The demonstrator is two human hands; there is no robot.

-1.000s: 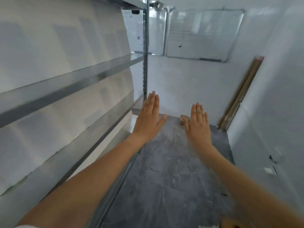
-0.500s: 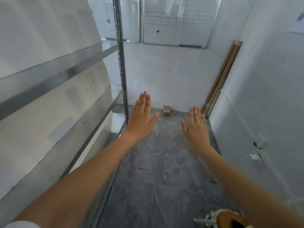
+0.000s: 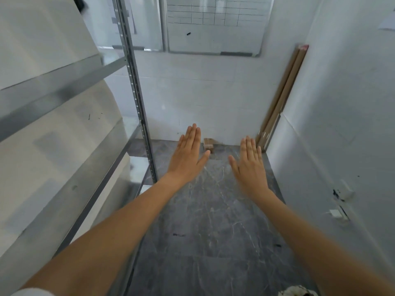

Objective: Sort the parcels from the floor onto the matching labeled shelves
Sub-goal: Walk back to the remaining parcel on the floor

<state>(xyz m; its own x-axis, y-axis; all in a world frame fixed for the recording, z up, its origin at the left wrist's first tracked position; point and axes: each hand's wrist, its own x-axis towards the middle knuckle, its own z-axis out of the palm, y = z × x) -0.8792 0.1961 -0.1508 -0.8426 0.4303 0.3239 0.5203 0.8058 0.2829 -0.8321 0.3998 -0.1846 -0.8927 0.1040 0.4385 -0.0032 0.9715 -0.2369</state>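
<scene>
A small brown cardboard parcel (image 3: pixel 209 143) lies on the dark marbled floor (image 3: pixel 213 231) against the far white wall. Both my arms stretch forward over the floor. My left hand (image 3: pixel 188 155) is flat, palm down, fingers straight and together, holding nothing; its thumb tip sits just below the parcel in view. My right hand (image 3: pixel 249 163) is likewise flat and empty, to the right of the parcel. A metal shelving unit (image 3: pixel 64 86) with grey rails runs along my left side; no labels are readable on it.
A steel shelf upright (image 3: pixel 136 99) stands close to my left hand. Long cardboard tubes (image 3: pixel 282 97) lean in the far right corner. A whiteboard (image 3: pixel 213 24) hangs on the far wall. White wall closes the right side. Something pale shows at the bottom edge (image 3: pixel 298 291).
The view has swung right and tilted so the parcel, hidden behind my right hand before, now shows between my hands. Both hands stay flat and empty.
</scene>
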